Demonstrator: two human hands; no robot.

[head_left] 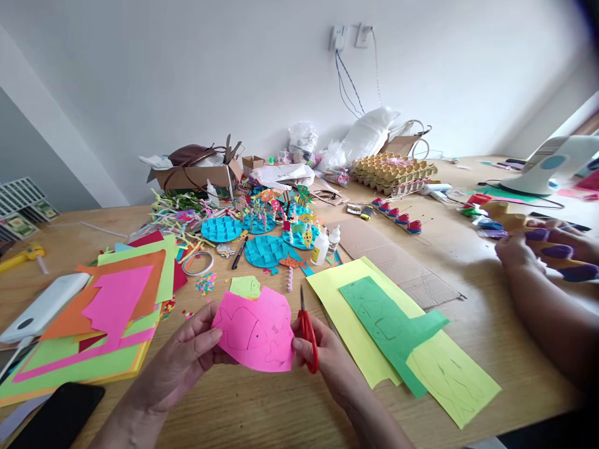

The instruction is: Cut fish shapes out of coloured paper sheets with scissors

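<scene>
My left hand (pixel 199 340) pinches the left edge of a pink sheet of paper (pixel 255 333) that has fish outlines drawn on it. Red-handled scissors (pixel 307 337) sit in my right hand (pixel 322 349), blades pointing up and away, and its thumb touches the pink sheet's right edge. Just behind the sheet lies a small yellow-green paper piece (pixel 246 287) with a drawing. To the right, a green paper (pixel 381 318) with pencil outlines rests on yellow paper (pixel 346 324).
Stacked coloured paper (pixel 116 299) lies left, beside a black phone (pixel 60 415). Blue discs (pixel 266 251), glue bottles (pixel 320 247), a tape roll (pixel 197 264) and a black marker (pixel 239 252) stand ahead. At right, a co-worker's hands (pixel 519 252) hold a painted egg-carton strip (pixel 552 251).
</scene>
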